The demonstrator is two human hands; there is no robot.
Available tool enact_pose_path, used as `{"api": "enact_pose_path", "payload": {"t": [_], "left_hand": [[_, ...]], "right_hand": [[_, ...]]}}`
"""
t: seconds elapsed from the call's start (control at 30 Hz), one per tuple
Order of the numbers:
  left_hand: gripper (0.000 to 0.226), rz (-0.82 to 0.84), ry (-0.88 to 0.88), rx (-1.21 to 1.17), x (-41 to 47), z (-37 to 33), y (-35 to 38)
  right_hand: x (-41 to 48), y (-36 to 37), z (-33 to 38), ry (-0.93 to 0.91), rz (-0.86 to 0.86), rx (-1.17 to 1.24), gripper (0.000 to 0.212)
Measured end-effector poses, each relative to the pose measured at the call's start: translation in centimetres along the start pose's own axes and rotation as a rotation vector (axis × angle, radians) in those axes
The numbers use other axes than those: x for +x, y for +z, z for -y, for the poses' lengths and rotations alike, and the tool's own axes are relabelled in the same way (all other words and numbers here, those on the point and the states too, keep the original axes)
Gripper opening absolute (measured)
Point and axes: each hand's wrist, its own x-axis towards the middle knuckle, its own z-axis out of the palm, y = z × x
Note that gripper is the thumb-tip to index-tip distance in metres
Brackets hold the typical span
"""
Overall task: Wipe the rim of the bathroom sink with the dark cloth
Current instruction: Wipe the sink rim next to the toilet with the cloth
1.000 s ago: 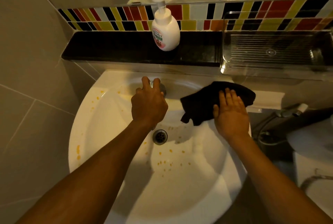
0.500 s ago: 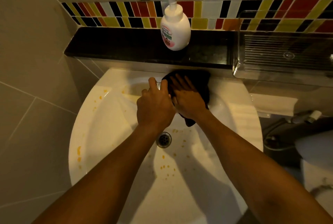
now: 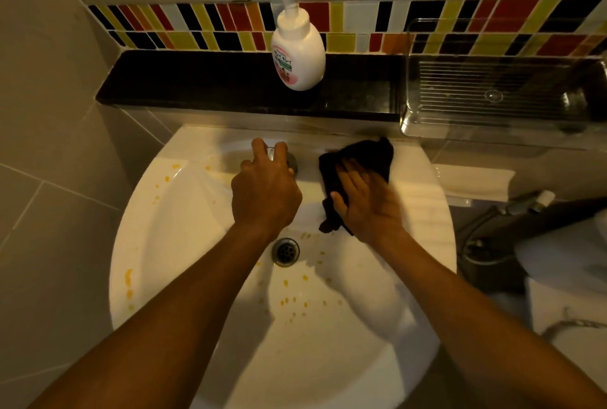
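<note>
A white round sink (image 3: 423,211) fills the middle of the view, with yellow-orange spots on its left rim and in the bowl. The dark cloth (image 3: 358,158) lies on the back right rim, next to the tap. My right hand (image 3: 364,201) presses flat on the cloth, fingers spread and blurred. My left hand (image 3: 266,191) grips the metal tap (image 3: 290,160) at the back of the bowl, hiding most of it. The drain (image 3: 285,251) shows just below my left wrist.
A white soap pump bottle (image 3: 297,57) stands on the black ledge (image 3: 197,80) behind the sink. A clear plastic tray (image 3: 499,103) sits on the ledge at the right. Grey tiled wall is on the left; a hose and a white fixture are at the right.
My right hand has slid the cloth from right behind the tap back out to the right along the back rim. My left hand has stayed on the tap.
</note>
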Motion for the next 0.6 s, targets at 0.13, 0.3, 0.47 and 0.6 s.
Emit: {"api": "enact_pose_path", "payload": {"t": [0.13, 0.3, 0.47, 0.6], "left_hand": [[0.041, 0.005, -0.012, -0.003, 0.0, 0.0, 0.2], [0.04, -0.017, -0.008, -0.004, 0.2, 0.2, 0.4], [0.037, -0.042, -0.002, 0.02, 0.2, 0.2, 0.8], [0.039, -0.042, -0.009, 0.031, 0.2, 0.1, 0.7]], "right_hand": [[-2.3, 0.8, 3.4, 0.21, -0.109, 0.222, 0.052], [-1.1, 1.5, 5.3, 0.048, -0.123, 0.246, 0.051], [-1.1, 2.4, 10.0, 0.019, -0.06, 0.319, 0.055], [-0.9, 2.5, 7.8, -0.096, -0.114, 0.267, 0.046]]}}
